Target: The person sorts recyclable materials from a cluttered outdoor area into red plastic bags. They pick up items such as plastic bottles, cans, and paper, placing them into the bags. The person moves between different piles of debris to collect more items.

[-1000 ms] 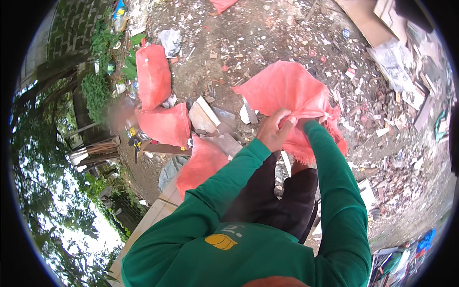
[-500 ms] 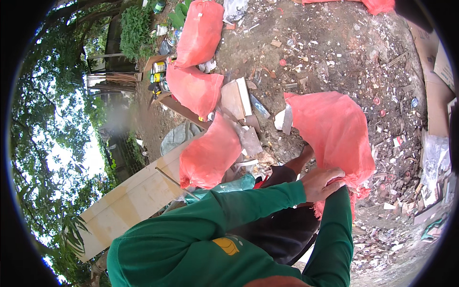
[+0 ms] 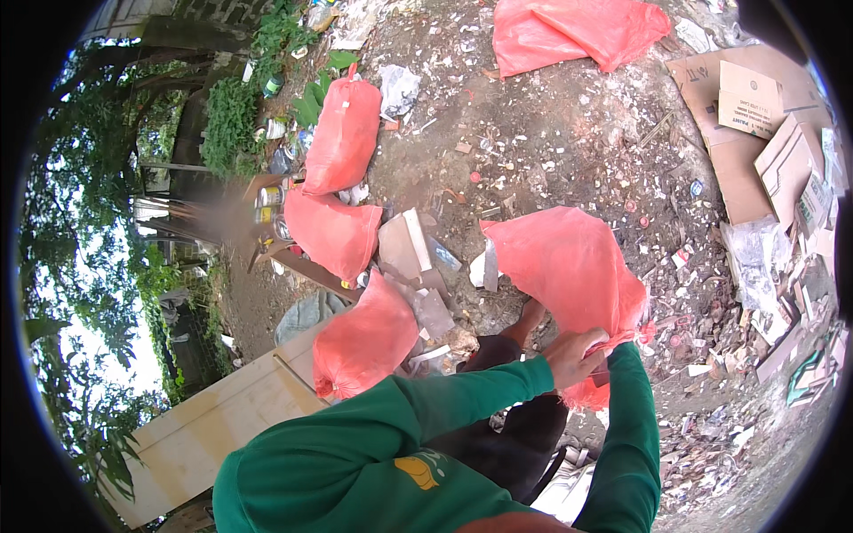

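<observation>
A pink-red woven sack [image 3: 569, 258] lies bulging in front of me. Flat pieces of cardboard [image 3: 484, 266] stick out at its left end. My left hand [image 3: 573, 357] has its fingers curled round the gathered fabric at the sack's near end, where loose frayed cloth [image 3: 586, 395] hangs below. My right arm in a green sleeve [image 3: 629, 417] reaches up to the same gathered end. Sack cloth and my left hand hide the right hand, so its fingers do not show.
More filled pink-red sacks [image 3: 342, 133] stand in a row to the left. A flatter sack [image 3: 569, 35] lies at the far side. Cardboard sheets [image 3: 711, 115] and clear plastic [image 3: 755, 253] are at right. A long wooden board [image 3: 222, 409] leans at left. Small litter covers the dirt ground.
The view has shifted, bringing the far sack and the right-hand cardboard further in. My left hand still grips the sack's gathered end, and more loose cloth shows below it.
</observation>
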{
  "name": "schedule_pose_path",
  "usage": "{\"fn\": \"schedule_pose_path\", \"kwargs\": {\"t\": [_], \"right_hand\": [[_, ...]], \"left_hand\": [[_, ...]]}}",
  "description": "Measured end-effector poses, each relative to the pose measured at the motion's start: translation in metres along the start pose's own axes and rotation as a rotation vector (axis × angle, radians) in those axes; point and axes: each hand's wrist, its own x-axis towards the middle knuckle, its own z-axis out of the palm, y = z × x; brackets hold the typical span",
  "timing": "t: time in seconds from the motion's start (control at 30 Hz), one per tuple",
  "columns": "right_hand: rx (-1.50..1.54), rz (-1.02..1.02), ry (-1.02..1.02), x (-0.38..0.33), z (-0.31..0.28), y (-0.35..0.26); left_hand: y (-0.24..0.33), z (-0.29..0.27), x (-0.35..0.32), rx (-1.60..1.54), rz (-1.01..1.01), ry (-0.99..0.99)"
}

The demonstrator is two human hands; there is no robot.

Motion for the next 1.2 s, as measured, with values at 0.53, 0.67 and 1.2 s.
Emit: {"fn": "schedule_pose_path", "kwargs": {"t": [0.53,0.67,1.2], "right_hand": [[0.159,0.044,0.06,0.016,0.035,-0.072],[0.193,0.053,0.061,0.006,0.041,-0.081],[0.323,0.123,0.194,0.067,0.029,-0.12]], "left_hand": [[0.0,-0.037,0.029,0.042,0.006,-0.022],[-0.005,-0.051,0.037,0.061,0.02,0.009],[-0.001,-0.065,0.081,-0.003,0.08,0.146]]}}
